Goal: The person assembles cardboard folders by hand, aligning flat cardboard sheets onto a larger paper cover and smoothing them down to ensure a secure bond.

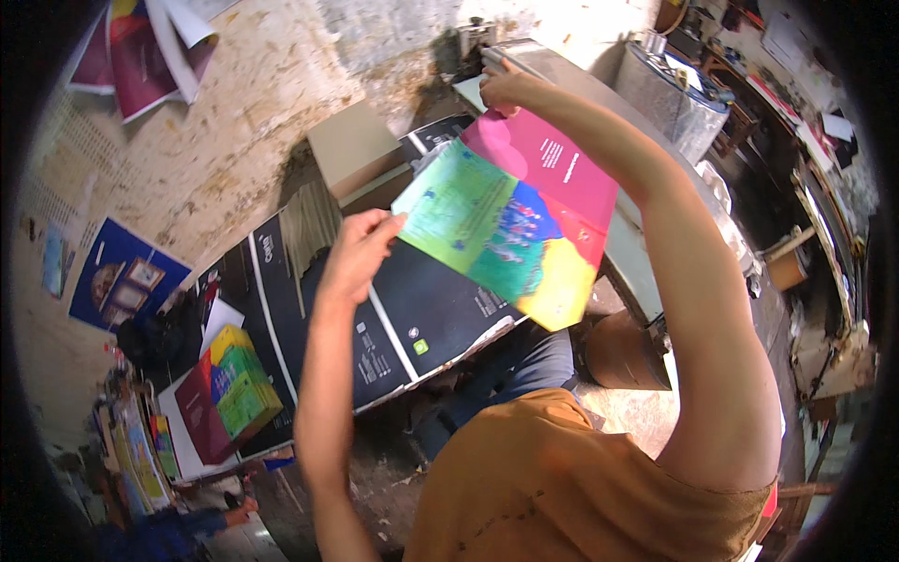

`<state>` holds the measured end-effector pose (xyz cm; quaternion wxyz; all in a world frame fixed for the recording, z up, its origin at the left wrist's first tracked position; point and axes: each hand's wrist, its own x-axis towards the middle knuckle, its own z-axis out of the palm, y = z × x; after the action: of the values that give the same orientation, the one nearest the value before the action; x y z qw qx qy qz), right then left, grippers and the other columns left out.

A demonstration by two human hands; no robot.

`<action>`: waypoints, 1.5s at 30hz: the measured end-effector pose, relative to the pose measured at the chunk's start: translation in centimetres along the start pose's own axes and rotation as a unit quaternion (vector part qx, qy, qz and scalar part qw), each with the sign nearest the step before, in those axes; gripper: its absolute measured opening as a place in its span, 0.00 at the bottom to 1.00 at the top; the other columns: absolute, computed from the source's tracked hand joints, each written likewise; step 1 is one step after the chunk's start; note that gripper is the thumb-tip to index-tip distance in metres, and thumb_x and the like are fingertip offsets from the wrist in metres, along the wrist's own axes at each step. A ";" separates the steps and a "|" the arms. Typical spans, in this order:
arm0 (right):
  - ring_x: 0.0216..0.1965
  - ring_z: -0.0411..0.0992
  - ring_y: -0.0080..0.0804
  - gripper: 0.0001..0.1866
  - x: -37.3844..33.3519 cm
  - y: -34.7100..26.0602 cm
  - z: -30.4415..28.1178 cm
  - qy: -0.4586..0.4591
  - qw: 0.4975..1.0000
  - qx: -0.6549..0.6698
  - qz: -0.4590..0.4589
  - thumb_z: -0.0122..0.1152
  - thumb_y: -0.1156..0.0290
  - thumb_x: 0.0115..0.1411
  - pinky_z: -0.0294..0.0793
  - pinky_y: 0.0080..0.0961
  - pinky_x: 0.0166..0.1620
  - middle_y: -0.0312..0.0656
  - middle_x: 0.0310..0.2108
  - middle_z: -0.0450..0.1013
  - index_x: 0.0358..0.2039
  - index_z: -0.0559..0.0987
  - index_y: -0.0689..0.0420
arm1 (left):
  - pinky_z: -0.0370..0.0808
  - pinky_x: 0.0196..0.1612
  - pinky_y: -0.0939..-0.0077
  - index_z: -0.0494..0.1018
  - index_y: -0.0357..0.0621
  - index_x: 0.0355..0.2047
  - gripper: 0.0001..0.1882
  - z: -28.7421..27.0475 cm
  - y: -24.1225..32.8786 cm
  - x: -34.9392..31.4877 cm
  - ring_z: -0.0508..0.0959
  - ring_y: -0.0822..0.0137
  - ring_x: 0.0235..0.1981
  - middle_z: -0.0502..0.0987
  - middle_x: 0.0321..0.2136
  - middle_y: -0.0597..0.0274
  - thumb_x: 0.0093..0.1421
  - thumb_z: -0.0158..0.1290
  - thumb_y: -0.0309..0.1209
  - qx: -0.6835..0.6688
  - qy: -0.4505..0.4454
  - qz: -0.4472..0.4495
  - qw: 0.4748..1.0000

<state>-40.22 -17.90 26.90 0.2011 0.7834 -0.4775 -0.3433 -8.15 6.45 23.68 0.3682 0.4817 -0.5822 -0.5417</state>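
A glossy printed cover sheet (562, 211), magenta on one part and patterned green, blue, red and yellow on the rest, is held tilted over the dark table. My left hand (354, 253) pinches its left corner between thumb and fingers. At the sheet's far edge, my right hand (506, 89) is closed, with its fingertips partly hidden; the sheet's top corner meets it. Both arms are stretched forward, the right one reaching farther. Beneath the sheet's left side lies the black printed covering (421, 290) of the table.
A stack of similar printed covers (234, 384) sits at the table's left end. Beyond my left hand are a tan box (356, 150) and a bundle of grey-brown strips (309, 229). A metal drum (670, 98) stands at the far right, a brown bucket (626, 351) near my legs.
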 end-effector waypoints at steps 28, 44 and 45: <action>0.77 0.45 0.53 0.24 -18.8 -29.7 13.8 0.184 0.897 0.403 -0.007 0.64 0.77 0.48 0.53 0.73 0.64 0.46 0.73 0.55 0.49 0.81 0.48 | 0.69 0.63 0.55 0.71 0.37 0.56 0.31 -11.4 -8.5 3.9 0.72 0.45 0.61 0.75 0.58 0.48 0.62 0.63 0.48 0.403 0.135 0.179 0.887; 0.66 0.65 0.45 0.38 -16.2 -22.1 4.0 0.500 0.680 0.529 0.086 0.74 0.73 0.56 0.68 0.37 0.60 0.48 0.69 0.64 0.67 0.70 0.55 | 0.74 0.52 0.64 0.83 0.48 0.29 0.08 -11.5 -1.2 7.1 0.82 0.59 0.39 0.84 0.29 0.65 0.61 0.63 0.37 0.517 0.260 0.494 0.649; 0.66 0.65 0.45 0.38 -15.9 -21.4 2.2 0.495 0.681 0.533 0.086 0.74 0.73 0.56 0.68 0.37 0.60 0.48 0.69 0.64 0.67 0.70 0.55 | 0.74 0.49 0.66 0.83 0.47 0.32 0.08 -11.2 0.6 4.3 0.81 0.59 0.38 0.84 0.31 0.63 0.62 0.64 0.36 0.508 0.233 0.507 0.656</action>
<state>-33.66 6.10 17.18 -0.0144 0.7698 -0.4755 0.4256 1.21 -0.83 25.46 0.4071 0.3348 -0.8154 0.2393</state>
